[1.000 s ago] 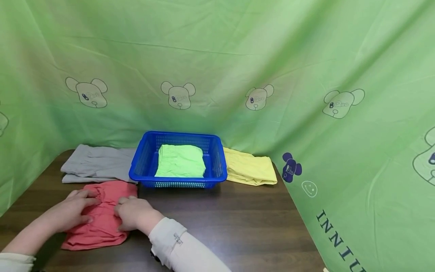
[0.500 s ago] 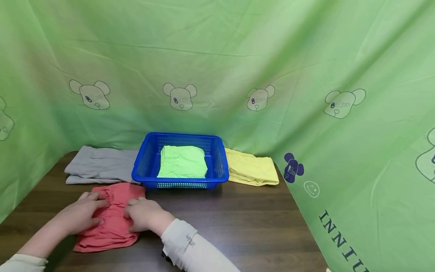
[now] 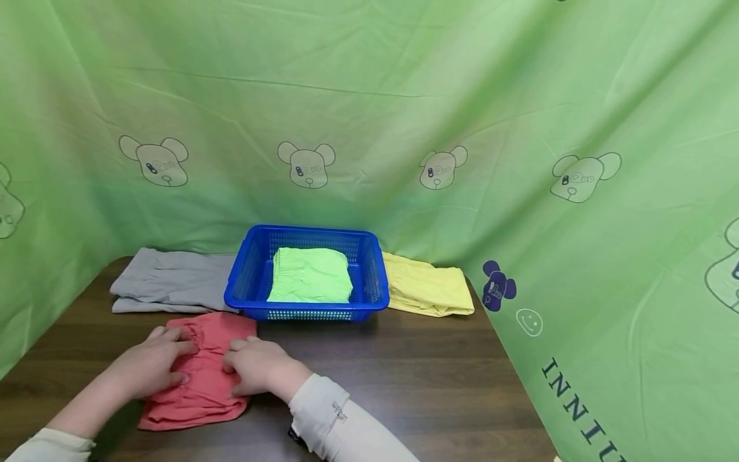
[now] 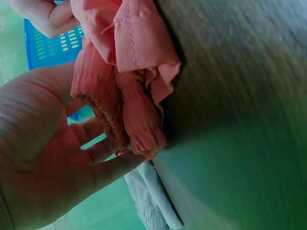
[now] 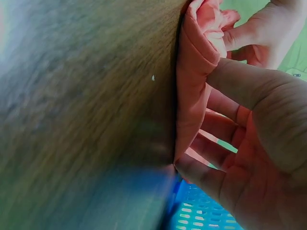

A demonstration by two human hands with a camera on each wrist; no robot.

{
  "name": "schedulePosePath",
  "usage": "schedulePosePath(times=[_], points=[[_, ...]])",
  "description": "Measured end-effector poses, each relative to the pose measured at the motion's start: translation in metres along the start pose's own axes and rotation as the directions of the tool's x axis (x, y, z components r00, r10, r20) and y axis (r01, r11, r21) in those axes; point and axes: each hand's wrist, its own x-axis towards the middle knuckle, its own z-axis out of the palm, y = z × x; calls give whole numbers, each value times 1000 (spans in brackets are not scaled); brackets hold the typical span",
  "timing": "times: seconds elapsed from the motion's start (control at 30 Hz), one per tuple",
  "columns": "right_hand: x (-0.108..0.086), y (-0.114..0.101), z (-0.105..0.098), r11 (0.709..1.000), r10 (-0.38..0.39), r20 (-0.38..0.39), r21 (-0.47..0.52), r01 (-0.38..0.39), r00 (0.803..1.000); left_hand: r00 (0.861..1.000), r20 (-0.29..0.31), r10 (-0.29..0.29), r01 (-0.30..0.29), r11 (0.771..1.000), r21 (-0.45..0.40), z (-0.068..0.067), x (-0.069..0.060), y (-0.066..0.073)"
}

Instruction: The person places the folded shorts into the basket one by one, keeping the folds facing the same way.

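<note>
A folded pair of coral-red pants (image 3: pixel 208 369) with a gathered elastic edge lies on the dark wooden table, in front of the blue basket. My left hand (image 3: pixel 151 364) rests spread on its left part, thumb apart from the fingers. Fingers of my right hand (image 3: pixel 261 366) lie on the right part, the thumb nearer me. In the left wrist view the gathered edge of the pants (image 4: pixel 139 110) bunches beside my fingers. The right wrist view has my right hand (image 5: pixel 273 139) along the folded side, its fingertips touching the cloth.
The blue perforated basket (image 3: pixel 306 307) holds a folded light-green garment (image 3: pixel 310 276). Folded grey cloth (image 3: pixel 179 279) lies to its left and folded yellow cloth (image 3: pixel 430 285) to its right. A green printed curtain (image 3: pixel 369 96) encloses the table (image 3: pixel 392 385) behind and at the sides.
Both hands and the red pants have shifted to the right across the table, with the hands staying on the cloth. The view has turned slightly; the basket and other cloths stay put.
</note>
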Motion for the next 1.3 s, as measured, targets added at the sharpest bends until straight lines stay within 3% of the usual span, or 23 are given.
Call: schedulePosePath(times=[0.9,1.3], points=[[-31,24,3,1000,9,-8,3,-9,1000,998,-28,61,-60,997,40,7,18,35],[-45,32,2,1000,4,14,17,-4,1000,998,-10,65,-64,996,65,9,25,51]])
